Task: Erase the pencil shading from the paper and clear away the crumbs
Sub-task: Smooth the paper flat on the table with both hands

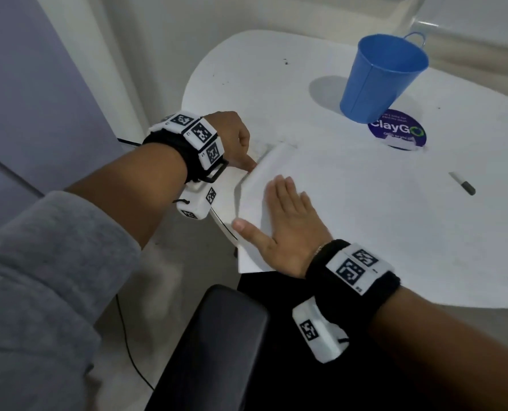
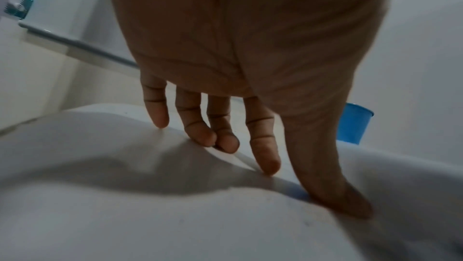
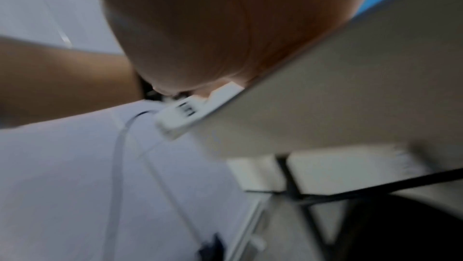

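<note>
Your right hand (image 1: 282, 223) lies flat, fingers straight, on the paper (image 1: 321, 185) at the table's near-left edge, while your left hand (image 1: 235, 140) touches the sheet's left border with straight fingertips (image 2: 265, 164). No shading shows on the sheet, so erasing looks finished; I judge you're sweeping crumbs off. Beyond stand a blue bucket (image 1: 380, 75), a "ClayGo" sticker (image 1: 396, 130) and a pen-like stick (image 1: 463, 186).

right wrist view blurred | right hand (image 3: 213, 27) fingers hidden | paper (image 1: 321, 188) shading indiscernible
</note>
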Available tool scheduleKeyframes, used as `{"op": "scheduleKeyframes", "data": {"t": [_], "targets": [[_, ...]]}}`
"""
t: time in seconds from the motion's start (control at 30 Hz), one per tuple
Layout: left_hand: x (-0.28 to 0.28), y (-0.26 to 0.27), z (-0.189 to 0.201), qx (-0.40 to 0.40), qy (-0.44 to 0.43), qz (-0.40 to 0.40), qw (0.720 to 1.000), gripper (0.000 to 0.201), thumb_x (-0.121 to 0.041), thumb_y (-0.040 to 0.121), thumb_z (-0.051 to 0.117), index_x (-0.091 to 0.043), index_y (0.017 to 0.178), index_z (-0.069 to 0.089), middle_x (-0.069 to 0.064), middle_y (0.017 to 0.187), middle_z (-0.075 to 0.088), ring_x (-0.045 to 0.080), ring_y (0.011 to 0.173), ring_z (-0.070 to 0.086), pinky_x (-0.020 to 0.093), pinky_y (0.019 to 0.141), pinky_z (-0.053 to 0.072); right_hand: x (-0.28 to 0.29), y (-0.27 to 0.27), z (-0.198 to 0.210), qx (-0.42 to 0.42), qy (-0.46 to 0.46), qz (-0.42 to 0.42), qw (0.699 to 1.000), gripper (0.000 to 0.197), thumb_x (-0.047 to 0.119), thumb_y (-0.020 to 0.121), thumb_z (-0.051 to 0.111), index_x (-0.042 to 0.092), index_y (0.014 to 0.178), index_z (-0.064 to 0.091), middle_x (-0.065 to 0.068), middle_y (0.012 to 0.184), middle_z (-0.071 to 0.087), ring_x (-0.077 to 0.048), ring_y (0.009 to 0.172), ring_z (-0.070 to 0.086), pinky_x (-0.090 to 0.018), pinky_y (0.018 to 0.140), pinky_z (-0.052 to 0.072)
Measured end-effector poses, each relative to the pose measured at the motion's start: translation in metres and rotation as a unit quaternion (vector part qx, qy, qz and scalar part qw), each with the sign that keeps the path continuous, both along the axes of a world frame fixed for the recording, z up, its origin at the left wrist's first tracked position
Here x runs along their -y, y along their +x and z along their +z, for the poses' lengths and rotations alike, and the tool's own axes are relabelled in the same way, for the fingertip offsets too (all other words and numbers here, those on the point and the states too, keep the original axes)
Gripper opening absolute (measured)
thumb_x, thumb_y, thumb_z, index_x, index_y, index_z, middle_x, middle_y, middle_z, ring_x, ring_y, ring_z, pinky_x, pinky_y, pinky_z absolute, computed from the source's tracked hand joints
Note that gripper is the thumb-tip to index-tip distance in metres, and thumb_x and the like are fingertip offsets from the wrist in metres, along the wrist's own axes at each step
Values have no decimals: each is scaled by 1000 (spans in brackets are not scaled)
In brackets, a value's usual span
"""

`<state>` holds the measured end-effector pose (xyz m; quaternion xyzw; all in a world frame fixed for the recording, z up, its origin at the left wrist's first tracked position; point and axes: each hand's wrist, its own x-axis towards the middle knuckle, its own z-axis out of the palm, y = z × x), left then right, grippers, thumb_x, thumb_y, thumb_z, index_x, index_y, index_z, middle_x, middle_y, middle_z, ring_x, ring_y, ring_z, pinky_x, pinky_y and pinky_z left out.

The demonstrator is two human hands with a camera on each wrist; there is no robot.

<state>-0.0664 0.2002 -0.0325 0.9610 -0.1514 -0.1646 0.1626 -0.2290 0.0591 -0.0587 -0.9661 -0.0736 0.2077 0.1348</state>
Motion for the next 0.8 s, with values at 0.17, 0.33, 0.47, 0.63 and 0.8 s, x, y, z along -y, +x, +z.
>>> {"op": "scheduleKeyframes", "data": {"t": [0.17,0.33,0.47,0.63,0.8], "targets": [[-6,5,-3,-26,-29,-1,999,29,-38,74,87,-16,71,67,-5,63,61,15,60,53,22,56,40,-10,-12,9,-49,54,32,997,111,88,69,-2,19,154,-20,4,160,-27,-9,146,-26,-37,123,-8],[-6,2,-5,-5,-24,12,1000,31,-43,75,86,-17,76,69,-8,64,60,9,56,53,22,54,38,40,-16,5,-25,5,1,1000,105,84,75,-3,18,155,-15,5,163,-20,-3,146,-21,-28,120,-11],[-7,-3,-6,28,-24,20,999,34,-47,72,87,-20,84,70,-6,84,66,14,74,60,24,61,42,59,-8,7,-15,58,-27,998,112,88,69,-2,20,158,-6,9,165,-7,1,148,-9,-22,118,-6],[-8,-7,-10,66,13,11,998,60,-62,69,82,-39,120,60,-5,138,47,17,125,48,35,94,39,72,9,17,-38,76,-69,994,108,90,74,0,22,158,-1,8,165,-2,-2,150,-5,-29,122,-3],[-11,-1,-14,-25,87,12,996,96,-71,78,69,-49,156,19,-5,170,0,16,156,-1,42,124,7,24,15,15,-22,23,-36,999,119,85,67,-5,9,157,-1,-8,165,-9,-17,151,-12,-40,124,-2]]}}
